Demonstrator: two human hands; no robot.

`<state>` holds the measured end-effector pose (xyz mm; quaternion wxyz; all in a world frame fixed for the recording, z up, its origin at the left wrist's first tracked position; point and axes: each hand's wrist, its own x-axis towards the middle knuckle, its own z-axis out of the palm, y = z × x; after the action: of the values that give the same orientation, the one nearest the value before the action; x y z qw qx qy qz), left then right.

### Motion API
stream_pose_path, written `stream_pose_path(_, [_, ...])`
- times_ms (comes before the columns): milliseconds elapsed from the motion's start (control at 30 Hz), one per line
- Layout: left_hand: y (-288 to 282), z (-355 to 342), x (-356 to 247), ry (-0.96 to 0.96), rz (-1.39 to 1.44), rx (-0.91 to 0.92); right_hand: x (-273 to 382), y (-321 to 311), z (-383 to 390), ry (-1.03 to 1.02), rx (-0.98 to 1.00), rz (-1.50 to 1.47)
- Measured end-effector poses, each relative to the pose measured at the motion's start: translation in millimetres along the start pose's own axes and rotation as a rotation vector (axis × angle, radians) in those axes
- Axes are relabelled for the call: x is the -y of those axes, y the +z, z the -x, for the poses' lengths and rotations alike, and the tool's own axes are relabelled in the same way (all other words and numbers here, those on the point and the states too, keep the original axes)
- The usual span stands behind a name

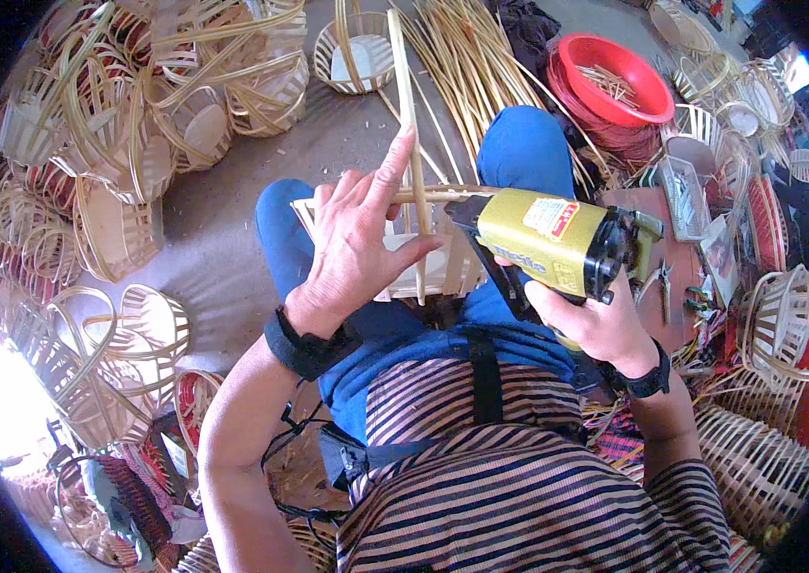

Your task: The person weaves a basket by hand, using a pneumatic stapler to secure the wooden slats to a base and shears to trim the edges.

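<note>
My left hand (352, 239) holds a pale bamboo strip (403, 86) against a light wooden basket (447, 267) between my knees. Its index finger stretches along the strip, its thumb lies across it, and the other fingers curl near the rim. My right hand (576, 325) grips a yellow-and-black pneumatic nail gun (538, 241), whose black nose is at the basket's rim, just right of the upright strip. The nose's exact contact point is hidden.
Stacked woven baskets (194, 134) crowd the left, and a small basket (355, 59) sits ahead. Long loose strips (457, 67) lie beyond my knees. A red basin (611, 76) of short sticks, a clear plastic tray (684, 198) and more baskets (772, 334) line the right.
</note>
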<state>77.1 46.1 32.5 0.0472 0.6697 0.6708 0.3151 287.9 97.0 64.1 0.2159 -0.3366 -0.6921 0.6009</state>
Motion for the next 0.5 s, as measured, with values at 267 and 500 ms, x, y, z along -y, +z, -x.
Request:
stream_pose_path(267, [3.1, -2.4, -3.2, -0.013, 0.018, 0.032, 0.1, 5.5, -8.6, -0.079, 0.026, 0.080])
stream_pose_path(500, [6.4, -3.6, -5.4, 0.050, -0.038, -0.029, 0.0, 6.3, -5.5, -0.048, -0.003, 0.049])
